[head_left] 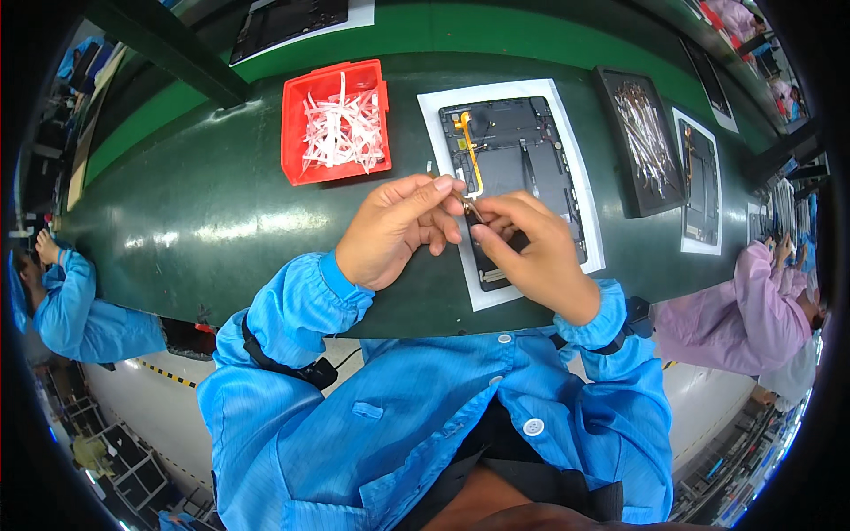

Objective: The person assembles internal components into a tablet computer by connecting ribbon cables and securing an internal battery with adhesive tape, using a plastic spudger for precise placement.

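Note:
My left hand (403, 221) is closed in a pinch, thumb against forefinger, on a small thin strip (430, 168) whose pale end sticks out beyond the fingertips. Close beside it, the thumb and fingers of my right hand (531, 243) pinch the same small piece or its other end; the fingers cover most of it. Both hands are over the near left part of a black tablet housing (505, 146), which lies on a white sheet (580, 208). An orange flex cable (472, 152) runs down the housing's left side.
A red bin (293, 133) of pinkish-white strips stands at the back left of the green table (221, 212). On the right are a black tray (668, 202) of thin silvery strips and another housing (699, 181). People in blue and pink sleeves sit at either side.

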`<state>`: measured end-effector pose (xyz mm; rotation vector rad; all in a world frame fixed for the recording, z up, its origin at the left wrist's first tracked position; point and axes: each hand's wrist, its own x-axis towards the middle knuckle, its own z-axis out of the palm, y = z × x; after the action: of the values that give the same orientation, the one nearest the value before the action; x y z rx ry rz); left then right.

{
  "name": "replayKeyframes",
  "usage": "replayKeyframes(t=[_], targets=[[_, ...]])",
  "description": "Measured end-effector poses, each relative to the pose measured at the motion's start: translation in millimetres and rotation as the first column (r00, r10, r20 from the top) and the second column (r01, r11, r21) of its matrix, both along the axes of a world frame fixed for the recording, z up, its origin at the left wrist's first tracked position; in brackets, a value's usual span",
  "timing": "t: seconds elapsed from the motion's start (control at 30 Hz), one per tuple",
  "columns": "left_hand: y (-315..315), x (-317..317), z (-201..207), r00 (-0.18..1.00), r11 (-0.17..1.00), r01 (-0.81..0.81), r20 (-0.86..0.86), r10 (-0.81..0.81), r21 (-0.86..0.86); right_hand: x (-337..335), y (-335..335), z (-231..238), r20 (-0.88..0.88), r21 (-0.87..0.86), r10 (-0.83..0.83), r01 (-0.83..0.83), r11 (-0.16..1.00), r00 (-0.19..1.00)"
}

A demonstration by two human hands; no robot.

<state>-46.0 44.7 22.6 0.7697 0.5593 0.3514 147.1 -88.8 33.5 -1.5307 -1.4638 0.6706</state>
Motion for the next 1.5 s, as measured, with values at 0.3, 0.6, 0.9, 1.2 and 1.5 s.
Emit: replayKeyframes(t=[0.3, 0.6, 0.9, 1.2, 1.5], targets=[[1.9, 8.7, -4.2, 0.964, 0.976, -0.189, 0.167, 0.205, -0.106, 11.9, -13.2, 5.8, 0.033, 0.438, -0.273, 0.231, 0.869, 0.962], [-31.1, -6.6, -20.6, 0.97, 0.945, -0.243, 0.076, 0.232, 0.22, -33.5, 21.0, -5.3, -0.753, -0.141, -0.148, 0.062, 0.988, 0.641], [-34.3, 12.4, -18.2, 1.0, 0.775, -0.008, -0.004, 0.014, 0.631, 16.3, 5.0, 18.0, -0.441, -0.258, -0.184, 0.072, 0.963, 0.879], [-36.0, 5.9, -19.6, 0.996, 0.823, 0.067, -0.083, -0.024, 0.565, 14.8, 4.2, 18.1, -0.614, -0.368, -0.155, -0.107, 0.924, 0.774], [-28.4, 6.3, -13.3, 0.977, 0.856, 0.142, -0.212, -0.038, 0.497, 0.1, 2.7, -3.1, -0.181, -0.072, -0.05, 0.038, 0.997, 0.982]])
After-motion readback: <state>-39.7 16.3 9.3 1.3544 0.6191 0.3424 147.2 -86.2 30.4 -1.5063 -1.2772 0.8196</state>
